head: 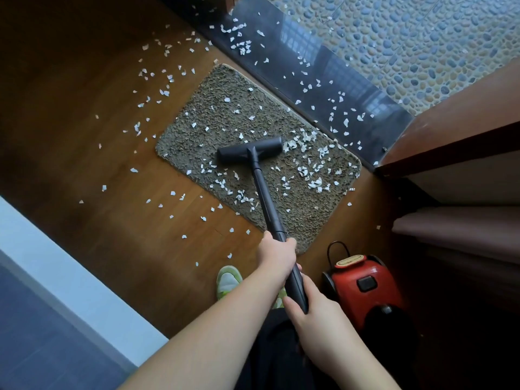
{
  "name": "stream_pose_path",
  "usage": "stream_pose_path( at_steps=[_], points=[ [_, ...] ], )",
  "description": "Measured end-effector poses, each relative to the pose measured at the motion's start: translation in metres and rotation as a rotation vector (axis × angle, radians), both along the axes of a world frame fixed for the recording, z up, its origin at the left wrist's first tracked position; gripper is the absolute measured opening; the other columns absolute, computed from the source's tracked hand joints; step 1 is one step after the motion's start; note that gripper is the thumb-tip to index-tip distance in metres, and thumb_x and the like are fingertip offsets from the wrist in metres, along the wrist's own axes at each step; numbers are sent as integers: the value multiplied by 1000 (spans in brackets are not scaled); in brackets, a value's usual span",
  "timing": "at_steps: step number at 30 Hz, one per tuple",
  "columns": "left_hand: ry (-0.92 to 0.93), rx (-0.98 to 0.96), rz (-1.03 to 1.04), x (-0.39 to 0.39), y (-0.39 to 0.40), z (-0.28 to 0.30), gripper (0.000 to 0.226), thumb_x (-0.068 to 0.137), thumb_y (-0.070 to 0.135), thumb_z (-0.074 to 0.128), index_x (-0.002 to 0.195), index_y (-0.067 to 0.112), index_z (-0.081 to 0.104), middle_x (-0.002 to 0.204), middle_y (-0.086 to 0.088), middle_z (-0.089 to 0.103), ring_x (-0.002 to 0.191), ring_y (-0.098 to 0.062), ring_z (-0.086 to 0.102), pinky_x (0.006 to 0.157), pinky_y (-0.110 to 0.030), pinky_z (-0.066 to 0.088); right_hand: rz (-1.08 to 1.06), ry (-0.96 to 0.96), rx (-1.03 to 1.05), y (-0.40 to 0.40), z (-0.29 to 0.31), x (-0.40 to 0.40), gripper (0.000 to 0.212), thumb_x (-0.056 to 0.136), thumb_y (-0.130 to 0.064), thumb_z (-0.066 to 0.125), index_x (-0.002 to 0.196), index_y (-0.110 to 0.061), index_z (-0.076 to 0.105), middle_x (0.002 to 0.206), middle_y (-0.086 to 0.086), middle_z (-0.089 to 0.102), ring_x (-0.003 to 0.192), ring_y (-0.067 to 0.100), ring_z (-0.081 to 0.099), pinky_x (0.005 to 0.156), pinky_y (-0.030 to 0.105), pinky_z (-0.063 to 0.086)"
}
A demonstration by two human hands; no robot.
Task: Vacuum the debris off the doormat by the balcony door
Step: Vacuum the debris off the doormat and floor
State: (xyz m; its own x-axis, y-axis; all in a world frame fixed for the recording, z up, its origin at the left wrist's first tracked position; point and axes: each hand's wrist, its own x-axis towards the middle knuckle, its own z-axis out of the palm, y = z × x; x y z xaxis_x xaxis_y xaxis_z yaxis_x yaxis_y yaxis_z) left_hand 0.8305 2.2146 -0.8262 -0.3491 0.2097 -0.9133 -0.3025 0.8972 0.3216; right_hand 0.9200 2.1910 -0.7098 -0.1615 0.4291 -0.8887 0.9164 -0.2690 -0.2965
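Gripping the long black vacuum wand (266, 198), both hands curl round it: left hand (277, 256) higher, right hand (305, 301) lower. Its flat black nozzle head (250, 153) sits on the shaggy brown doormat (213, 119) amid white paper scraps (312, 178). Beside the right hand, the red canister vacuum (365, 288) fades into shadow.

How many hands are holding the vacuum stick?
2. The left hand grips the vacuum stick higher up, near the doormat's edge. The right hand holds the stick's lower end, beside the red vacuum cleaner.
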Motion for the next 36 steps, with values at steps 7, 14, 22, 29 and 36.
stream_pose_path(
  at_steps=[7, 14, 22, 29, 36],
  points=[
    [29, 51, 67, -35, 21, -9, 20, 92, 19, 60, 108, 10, 51, 77, -8, 58, 45, -25, 59, 38, -24, 46, 57, 10, 41, 20, -13, -32, 55, 95, -46, 43, 147, -36, 27, 113, 7, 66, 101, 27, 63, 76, 29, 43],
    [79, 74, 120, -83, 46, -20, 25, 92, 18, 62, 112, 7, 53, 81, -9, 59, 50, -26, 61, 41, -25, 47, 95, 59, 96, 46, -31, -76, 51, 93, -44, 46, 140, -25, 38, 112, 10, 66, 99, 31, 64, 82, 33, 50],
    [79, 63, 138, -110, 53, -26, 28, 92, 18, 61, 116, 5, 53, 97, -16, 63, 48, -24, 62, 35, -21, 43, 126, 69, 111, 53, -43, -101, 50, 95, -42, 45, 140, -20, 37, 116, 12, 64, 102, 31, 62, 80, 33, 45],
    [75, 25, 156, -68, 35, -26, 16, 85, 21, 63, 91, 17, 49, 86, -13, 63, 60, -34, 70, 56, -46, 61, 162, 9, 68, 38, -32, -65, 59, 94, -43, 48, 148, -32, 26, 115, 10, 65, 105, 30, 62, 82, 32, 47],
    [31, -6, 80, -23, 11, -24, 36, 88, 26, 57, 121, 17, 47, 94, -13, 68, 55, -29, 70, 55, -45, 61, 169, 1, 15, 22, -15, -22, 62, 88, -37, 57, 143, -39, 30, 97, -4, 68, 74, 10, 61, 58, 10, 42]
  ],
)
